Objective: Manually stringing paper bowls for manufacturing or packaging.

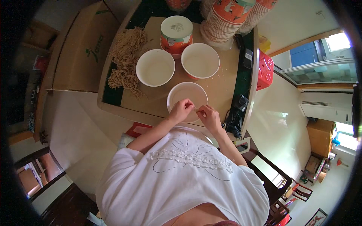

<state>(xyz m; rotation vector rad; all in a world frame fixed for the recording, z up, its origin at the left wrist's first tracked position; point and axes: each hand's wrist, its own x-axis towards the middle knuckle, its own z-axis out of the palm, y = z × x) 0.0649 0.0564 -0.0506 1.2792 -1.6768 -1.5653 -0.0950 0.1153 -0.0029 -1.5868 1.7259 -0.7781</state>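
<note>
My left hand [181, 110] and my right hand [209, 117] meet over a white-lined paper bowl [177, 91] near the table's front edge. Both hands are closed in a pinch. Between the fingertips shows a small brownish bit of string [195, 109]; its ends are hidden by the fingers. Just beyond stand two more open paper bowls, one on the left [155, 67] and one on the right [200, 60]. Behind them an orange patterned bowl [176, 41] rests upside down. A heap of tangled brown string [128, 56] lies at the left of the cardboard sheet [151, 101].
Tall stacks of orange paper bowls [230, 22] stand at the back right. Small white crumbs dot the cardboard on the right. Black adapters and cables [235, 122] lie along the right edge. A large carton [79, 49] stands left of the table, a red plastic basket [265, 71] right.
</note>
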